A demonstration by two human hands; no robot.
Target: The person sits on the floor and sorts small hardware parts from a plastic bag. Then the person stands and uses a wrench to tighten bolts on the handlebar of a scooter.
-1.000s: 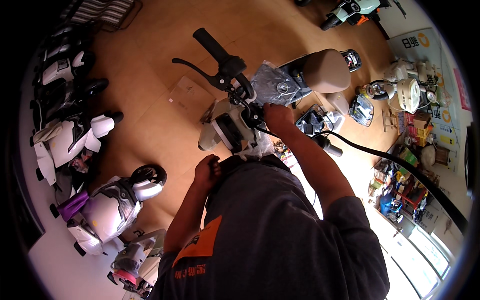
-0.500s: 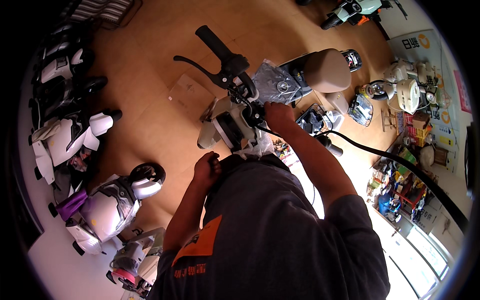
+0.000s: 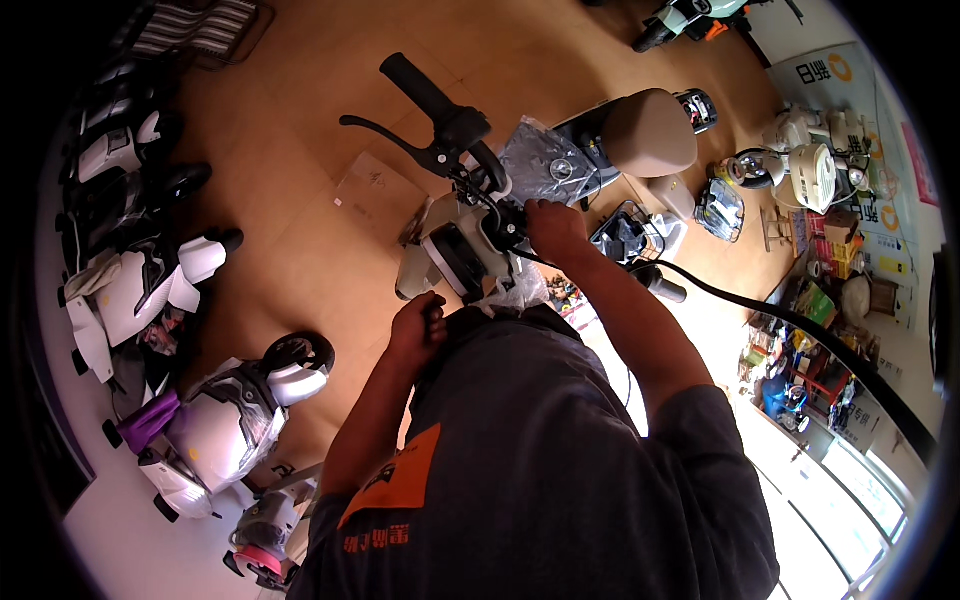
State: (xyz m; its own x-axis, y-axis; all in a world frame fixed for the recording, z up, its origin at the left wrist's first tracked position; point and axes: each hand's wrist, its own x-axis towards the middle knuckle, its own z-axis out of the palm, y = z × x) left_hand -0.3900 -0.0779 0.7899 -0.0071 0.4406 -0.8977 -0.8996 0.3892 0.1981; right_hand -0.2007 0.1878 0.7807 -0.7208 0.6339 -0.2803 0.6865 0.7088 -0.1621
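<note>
An electric scooter stands in front of me. Its handlebar (image 3: 470,135) carries a black grip (image 3: 417,84) and a brake lever (image 3: 385,138), pointing away from me. My right hand (image 3: 556,230) is closed beside the middle of the handlebar, by the black cables (image 3: 510,228); its fingertips are hidden. My left hand (image 3: 420,325) is curled into a fist near my waist, next to the beige front panel (image 3: 440,262). Whether anything lies inside it does not show. Clear plastic wrap (image 3: 520,290) hangs between the panel and my shirt. The tan seat (image 3: 650,133) lies beyond.
A cardboard box (image 3: 380,195) lies on the floor past the scooter. Wrapped white scooters (image 3: 220,425) line the left wall. A wire basket (image 3: 720,210) and a cluttered shelf (image 3: 810,350) are at right. A thick black cable (image 3: 790,315) crosses the right side.
My left hand has risen slightly toward the front panel. The right hand stays by the handlebar's middle, and the whole view has shifted a little.
</note>
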